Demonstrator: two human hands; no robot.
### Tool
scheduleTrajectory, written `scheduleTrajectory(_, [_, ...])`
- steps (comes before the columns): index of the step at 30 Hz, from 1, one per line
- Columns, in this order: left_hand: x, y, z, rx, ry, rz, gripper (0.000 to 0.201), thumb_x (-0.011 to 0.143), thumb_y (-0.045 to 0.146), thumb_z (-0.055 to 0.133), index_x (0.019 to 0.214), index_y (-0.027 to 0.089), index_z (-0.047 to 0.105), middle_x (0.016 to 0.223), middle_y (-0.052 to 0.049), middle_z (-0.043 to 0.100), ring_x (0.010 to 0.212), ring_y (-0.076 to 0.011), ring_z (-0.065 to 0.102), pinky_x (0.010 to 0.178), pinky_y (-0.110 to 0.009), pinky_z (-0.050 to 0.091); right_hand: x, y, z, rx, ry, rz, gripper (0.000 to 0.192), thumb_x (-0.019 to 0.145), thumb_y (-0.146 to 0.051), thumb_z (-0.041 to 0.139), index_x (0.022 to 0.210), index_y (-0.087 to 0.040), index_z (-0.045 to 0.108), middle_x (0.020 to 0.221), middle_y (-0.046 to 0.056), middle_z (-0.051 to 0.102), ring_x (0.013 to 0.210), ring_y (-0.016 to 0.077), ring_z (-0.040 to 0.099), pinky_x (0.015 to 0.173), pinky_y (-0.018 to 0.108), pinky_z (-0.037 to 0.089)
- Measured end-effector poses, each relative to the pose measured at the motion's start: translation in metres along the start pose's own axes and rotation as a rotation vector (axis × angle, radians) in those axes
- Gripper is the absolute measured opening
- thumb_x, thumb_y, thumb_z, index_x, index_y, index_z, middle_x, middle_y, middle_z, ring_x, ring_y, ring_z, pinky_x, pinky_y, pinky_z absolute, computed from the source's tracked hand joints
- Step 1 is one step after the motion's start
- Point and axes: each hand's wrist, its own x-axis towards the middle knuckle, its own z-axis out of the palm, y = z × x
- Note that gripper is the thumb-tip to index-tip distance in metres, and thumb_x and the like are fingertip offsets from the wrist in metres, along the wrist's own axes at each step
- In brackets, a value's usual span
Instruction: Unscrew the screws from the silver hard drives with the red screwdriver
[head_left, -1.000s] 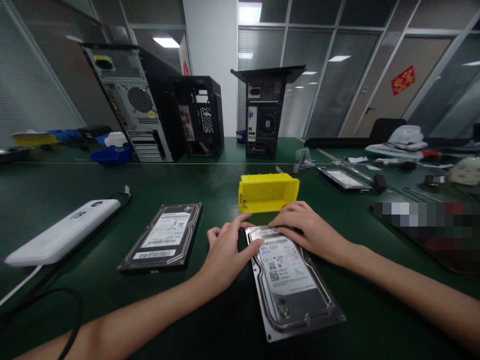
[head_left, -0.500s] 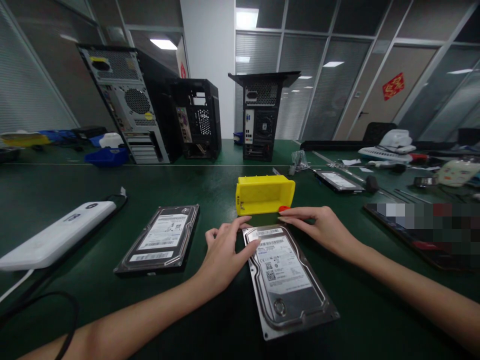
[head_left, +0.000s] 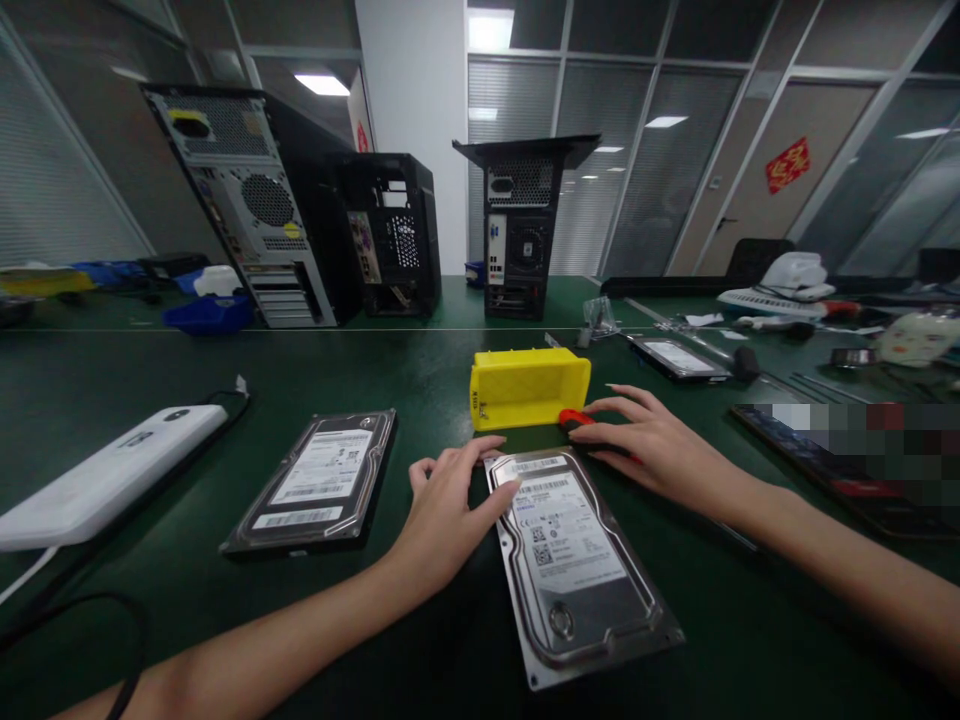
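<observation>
While the left hand (head_left: pixel 446 505) lies at the far left corner of the near hard drive (head_left: pixel 570 545), its thumb rests on top and its fingers bend loosely by the edge. Right hand (head_left: pixel 656 440): fingers bent over a red-handled tool (head_left: pixel 576 418), just beyond the drive's far right corner. Whether either hand truly grips, I can't tell — the fingers hide the contact. Drive flat on the green table (head_left: pixel 420 360), label up. Risks, as I judge: thumb pressure at one corner alone could let the drive swivel under a sideways push; a careless sweep of the tool could knock the yellow bin (head_left: pixel 529 388) just past it. Second drive (head_left: pixel 322 470) to the left — well apart from the tool.
</observation>
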Motion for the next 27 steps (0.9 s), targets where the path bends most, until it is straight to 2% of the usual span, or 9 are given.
scheduleTrajectory(5, [0.000,-0.001,0.001,-0.003,-0.002,0.000,0.038,0.083,0.044,0.049,0.119,0.029,0.050,0.112,-0.004,0.061,0.104,-0.0287,0.048,0.088,-0.044,0.029,0.002,-0.005,0.006,-0.112,-0.014,-0.033,0.030,0.086,-0.021,0.047,0.113,-0.022,0.060,0.112,0.007,0.063,0.114,0.0210,0.051,0.106,0.052,0.027])
scheduleTrajectory(10, [0.000,-0.002,0.001,-0.015,-0.005,-0.006,0.038,0.084,0.044,0.049,0.119,0.030,0.050,0.116,-0.003,0.059,0.108,-0.0296,0.046,0.090,-0.045,0.028,0.000,-0.001,0.009,-0.153,-0.024,0.018,0.030,0.087,-0.023,0.046,0.113,-0.021,0.061,0.114,0.008,0.062,0.115,0.0211,0.050,0.107,0.052,0.025])
scheduleTrajectory(19, [0.000,-0.001,0.000,-0.011,-0.013,-0.011,0.037,0.084,0.043,0.048,0.119,0.029,0.050,0.116,-0.003,0.059,0.108,-0.0291,0.046,0.092,-0.046,0.027,0.001,-0.003,0.009,-0.102,-0.023,0.065,0.026,0.086,-0.021,0.048,0.106,-0.022,0.066,0.106,0.007,0.065,0.108,0.0196,0.054,0.105,0.051,0.028])
scheduleTrajectory(27, [-0.001,-0.001,0.002,-0.003,-0.009,-0.007,0.036,0.085,0.040,0.048,0.119,0.028,0.050,0.115,-0.003,0.059,0.108,-0.0276,0.047,0.094,-0.047,0.027,0.001,-0.005,0.013,-0.004,0.003,0.074,0.022,0.085,-0.022,0.050,0.096,-0.025,0.068,0.096,0.001,0.069,0.103,0.0188,0.055,0.104,0.049,0.027])
